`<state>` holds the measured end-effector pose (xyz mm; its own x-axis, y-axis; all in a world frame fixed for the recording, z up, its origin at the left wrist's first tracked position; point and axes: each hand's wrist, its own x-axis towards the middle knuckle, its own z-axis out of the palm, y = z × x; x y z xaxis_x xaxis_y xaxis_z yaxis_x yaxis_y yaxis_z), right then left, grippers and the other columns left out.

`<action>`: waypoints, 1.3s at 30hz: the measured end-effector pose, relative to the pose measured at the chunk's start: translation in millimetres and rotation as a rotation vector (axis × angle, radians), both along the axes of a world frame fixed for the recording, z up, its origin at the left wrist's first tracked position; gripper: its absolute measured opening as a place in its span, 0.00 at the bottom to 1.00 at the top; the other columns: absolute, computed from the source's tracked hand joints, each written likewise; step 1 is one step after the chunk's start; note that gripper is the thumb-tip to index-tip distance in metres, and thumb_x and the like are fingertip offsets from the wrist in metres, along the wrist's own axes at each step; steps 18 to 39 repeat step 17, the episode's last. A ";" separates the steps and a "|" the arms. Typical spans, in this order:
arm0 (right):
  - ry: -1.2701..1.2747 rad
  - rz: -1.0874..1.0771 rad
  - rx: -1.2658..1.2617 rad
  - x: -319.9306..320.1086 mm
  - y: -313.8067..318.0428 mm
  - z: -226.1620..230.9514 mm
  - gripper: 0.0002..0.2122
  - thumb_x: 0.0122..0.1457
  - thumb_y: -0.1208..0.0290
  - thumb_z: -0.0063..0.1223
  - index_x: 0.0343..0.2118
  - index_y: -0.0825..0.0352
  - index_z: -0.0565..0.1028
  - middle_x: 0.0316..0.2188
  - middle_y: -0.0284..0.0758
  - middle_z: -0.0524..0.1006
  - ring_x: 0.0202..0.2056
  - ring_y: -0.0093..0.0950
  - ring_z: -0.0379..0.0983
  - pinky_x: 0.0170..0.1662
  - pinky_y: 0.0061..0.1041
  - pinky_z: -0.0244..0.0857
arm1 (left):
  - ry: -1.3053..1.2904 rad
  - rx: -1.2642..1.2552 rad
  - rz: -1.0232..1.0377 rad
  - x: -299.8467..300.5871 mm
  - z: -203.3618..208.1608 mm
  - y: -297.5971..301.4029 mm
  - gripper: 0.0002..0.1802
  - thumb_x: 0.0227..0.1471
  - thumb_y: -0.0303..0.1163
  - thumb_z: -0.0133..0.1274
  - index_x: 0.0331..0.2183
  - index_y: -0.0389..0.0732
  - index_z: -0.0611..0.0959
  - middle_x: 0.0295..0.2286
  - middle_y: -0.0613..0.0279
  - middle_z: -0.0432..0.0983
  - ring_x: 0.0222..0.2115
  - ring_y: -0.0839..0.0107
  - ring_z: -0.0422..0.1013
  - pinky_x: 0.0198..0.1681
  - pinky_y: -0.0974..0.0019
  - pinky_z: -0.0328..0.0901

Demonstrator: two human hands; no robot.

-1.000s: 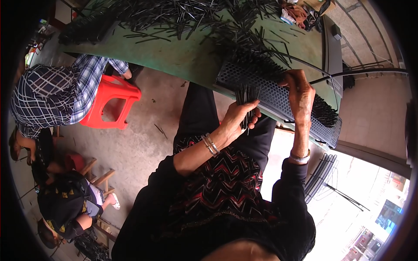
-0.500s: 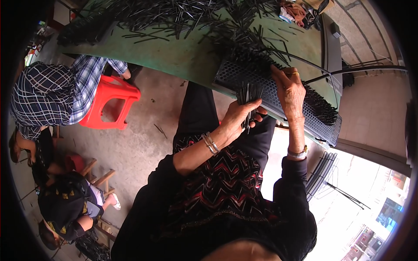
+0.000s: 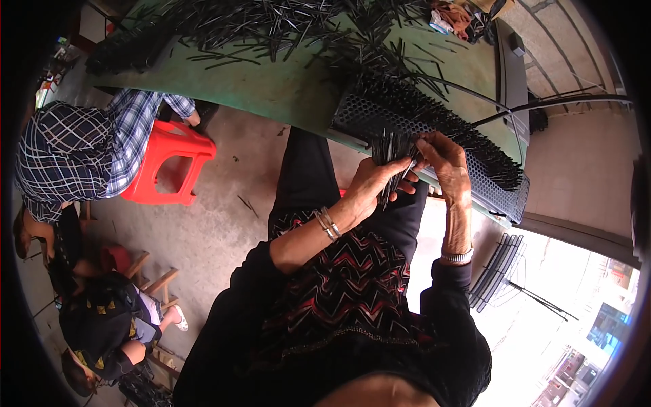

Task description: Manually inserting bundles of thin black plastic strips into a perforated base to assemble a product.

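Wrapped in my left hand (image 3: pixel 371 180) is a bundle of thin black sticks (image 3: pixel 386 150), held roughly upright over my lap. The fingers of my right hand (image 3: pixel 444 161) pinch at the right side of this bundle, seemingly on a stick; the fingertips partly cover it. Just beyond both hands, at the table edge, lies a long perforated panel (image 3: pixel 357 117) full of round holes. Rows of similar black sticks (image 3: pixel 434 108) stand up out of its far side, along most of its length.
Loose black sticks (image 3: pixel 271 30) are heaped across the green table (image 3: pixel 271 91). A black cable (image 3: pixel 569 103) arches over the table's right part. On the left are a red plastic stool (image 3: pixel 169 163), a person in a plaid shirt (image 3: pixel 74 149) and another in black (image 3: pixel 102 325). A wire rack (image 3: pixel 498 271) lies at right.
My right hand has come back from the standing sticks on the panel, down and left to the bundle. The left hand has stayed nearly in place, still holding it.
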<state>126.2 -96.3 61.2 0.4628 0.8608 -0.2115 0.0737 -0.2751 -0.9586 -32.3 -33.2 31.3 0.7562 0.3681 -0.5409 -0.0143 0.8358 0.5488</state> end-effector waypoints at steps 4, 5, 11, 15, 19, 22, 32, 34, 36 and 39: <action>-0.021 -0.038 -0.025 -3.4 -1.1 3.7 0.10 0.58 0.71 0.54 0.36 0.75 0.76 0.24 0.33 0.75 0.24 0.19 0.71 0.31 0.18 0.68 | -0.003 0.047 0.013 0.8 -2.4 0.9 0.14 0.53 0.37 0.56 0.37 0.37 0.80 0.28 0.59 0.79 0.24 0.75 0.75 0.16 0.77 0.60; -0.012 -0.046 0.004 -3.5 -1.3 2.3 0.10 0.58 0.70 0.54 0.37 0.74 0.76 0.23 0.32 0.75 0.23 0.18 0.71 0.30 0.18 0.67 | -0.004 0.047 0.012 0.8 -2.7 0.6 0.14 0.53 0.37 0.56 0.37 0.37 0.80 0.28 0.59 0.79 0.24 0.75 0.75 0.16 0.77 0.60; -0.026 -0.051 0.016 1.1 -0.6 -3.8 0.10 0.59 0.69 0.54 0.36 0.73 0.77 0.22 0.31 0.75 0.23 0.18 0.71 0.30 0.19 0.68 | 0.003 0.125 0.036 2.4 -3.6 1.7 0.14 0.53 0.36 0.56 0.37 0.35 0.80 0.28 0.56 0.79 0.23 0.73 0.76 0.15 0.76 0.62; 0.028 -0.058 0.007 3.3 -1.8 1.7 0.10 0.58 0.71 0.54 0.36 0.73 0.77 0.23 0.32 0.76 0.24 0.19 0.73 0.32 0.18 0.68 | -0.020 0.064 0.077 4.1 -9.7 1.8 0.14 0.52 0.36 0.57 0.37 0.35 0.80 0.28 0.56 0.80 0.23 0.72 0.76 0.15 0.76 0.62; -0.088 -0.143 0.059 7.8 -2.0 4.4 0.10 0.57 0.69 0.57 0.38 0.70 0.77 0.24 0.32 0.76 0.25 0.21 0.74 0.33 0.20 0.70 | -0.021 0.013 0.107 6.9 -13.3 1.8 0.15 0.52 0.36 0.58 0.37 0.35 0.80 0.28 0.56 0.80 0.23 0.71 0.76 0.15 0.75 0.62; -0.088 -0.143 0.059 7.8 -2.0 4.4 0.10 0.57 0.69 0.57 0.38 0.70 0.77 0.24 0.32 0.76 0.25 0.21 0.74 0.33 0.20 0.70 | -0.021 0.013 0.107 6.9 -13.3 1.8 0.15 0.52 0.36 0.58 0.37 0.35 0.80 0.28 0.56 0.80 0.23 0.71 0.76 0.15 0.75 0.62; -0.088 -0.143 0.059 7.8 -2.0 4.4 0.10 0.57 0.69 0.57 0.38 0.70 0.77 0.24 0.32 0.76 0.25 0.21 0.74 0.33 0.20 0.70 | -0.021 0.013 0.107 6.9 -13.3 1.8 0.15 0.52 0.36 0.58 0.37 0.35 0.80 0.28 0.56 0.80 0.23 0.71 0.76 0.15 0.75 0.62; -0.088 -0.143 0.059 7.8 -2.0 4.4 0.10 0.57 0.69 0.57 0.38 0.70 0.77 0.24 0.32 0.76 0.25 0.21 0.74 0.33 0.20 0.70 | -0.021 0.013 0.107 6.9 -13.3 1.8 0.15 0.52 0.36 0.58 0.37 0.35 0.80 0.28 0.56 0.80 0.23 0.71 0.76 0.15 0.75 0.62; -0.088 -0.143 0.059 7.8 -2.0 4.4 0.10 0.57 0.69 0.57 0.38 0.70 0.77 0.24 0.32 0.76 0.25 0.21 0.74 0.33 0.20 0.70 | -0.021 0.013 0.107 6.9 -13.3 1.8 0.15 0.52 0.36 0.58 0.37 0.35 0.80 0.28 0.56 0.80 0.23 0.71 0.76 0.15 0.75 0.62; -0.088 -0.143 0.059 7.8 -2.0 4.4 0.10 0.57 0.69 0.57 0.38 0.70 0.77 0.24 0.32 0.76 0.25 0.21 0.74 0.33 0.20 0.70 | -0.021 0.013 0.107 6.9 -13.3 1.8 0.15 0.52 0.36 0.58 0.37 0.35 0.80 0.28 0.56 0.80 0.23 0.71 0.76 0.15 0.75 0.62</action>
